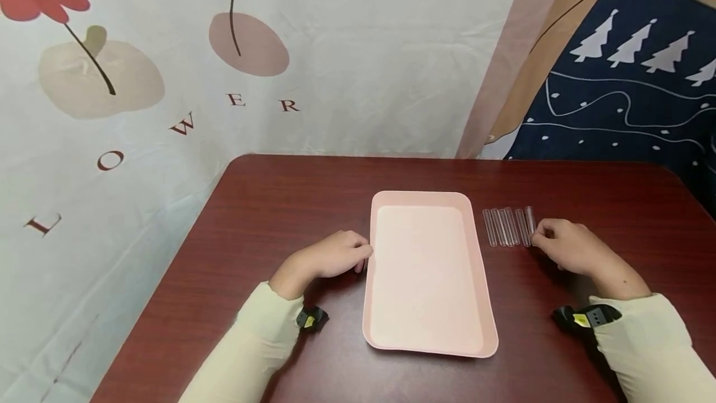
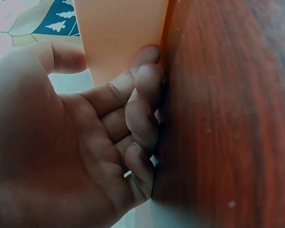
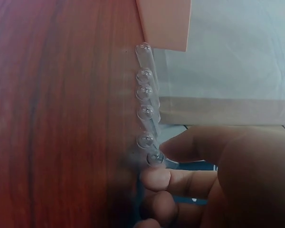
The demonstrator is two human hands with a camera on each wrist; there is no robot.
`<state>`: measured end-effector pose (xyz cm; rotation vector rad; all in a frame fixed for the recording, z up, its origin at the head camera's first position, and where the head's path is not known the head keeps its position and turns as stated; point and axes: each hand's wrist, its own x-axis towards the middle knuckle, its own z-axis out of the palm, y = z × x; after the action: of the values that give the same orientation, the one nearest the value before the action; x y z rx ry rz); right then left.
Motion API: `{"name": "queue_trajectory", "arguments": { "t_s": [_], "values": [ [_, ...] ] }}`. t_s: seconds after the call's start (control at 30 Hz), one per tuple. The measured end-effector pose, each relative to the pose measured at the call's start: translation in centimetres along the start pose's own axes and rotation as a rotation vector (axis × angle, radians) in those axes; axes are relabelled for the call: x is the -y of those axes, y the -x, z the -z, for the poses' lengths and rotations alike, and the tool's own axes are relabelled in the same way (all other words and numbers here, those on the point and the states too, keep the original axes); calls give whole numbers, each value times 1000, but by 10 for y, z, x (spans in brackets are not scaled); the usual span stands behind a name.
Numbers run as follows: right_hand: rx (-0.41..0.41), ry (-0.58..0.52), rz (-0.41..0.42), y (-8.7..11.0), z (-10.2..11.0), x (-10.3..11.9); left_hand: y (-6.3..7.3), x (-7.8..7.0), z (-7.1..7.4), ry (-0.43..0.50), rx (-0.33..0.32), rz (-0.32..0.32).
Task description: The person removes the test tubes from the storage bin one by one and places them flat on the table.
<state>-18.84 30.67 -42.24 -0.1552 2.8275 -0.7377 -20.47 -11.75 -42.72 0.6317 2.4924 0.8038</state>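
At the left rim of a pale pink tray [image 1: 431, 278], my left hand [image 1: 338, 254] rests with its fingers loosely bent. Its thumb tip is right at the tray's upper edge, and its index fingertip lies against the outer wall [image 2: 118, 28]. To the right of the tray, several clear test tubes [image 1: 506, 227] lie side by side in a row. My right hand [image 1: 567, 245] pinches the tube at the row's right end [image 3: 155, 157] between thumb and index finger. That tube stands slightly higher than its neighbours in the right wrist view.
The dark red wooden table [image 1: 279, 204] carries the tray and the tubes. Behind it hangs a white cloth [image 1: 363, 67] with flowers and letters. A dark blue cloth [image 1: 615, 104] with white trees hangs at the far right. Black straps sit around both wrists.
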Motion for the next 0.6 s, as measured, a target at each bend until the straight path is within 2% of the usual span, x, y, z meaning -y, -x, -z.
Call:
{"name": "queue_trajectory", "arguments": {
  "t_s": [0.6],
  "values": [
    [-6, 89, 21, -7, -2, 0, -2, -2, 6, -16, -3, -13]
  ]
}}
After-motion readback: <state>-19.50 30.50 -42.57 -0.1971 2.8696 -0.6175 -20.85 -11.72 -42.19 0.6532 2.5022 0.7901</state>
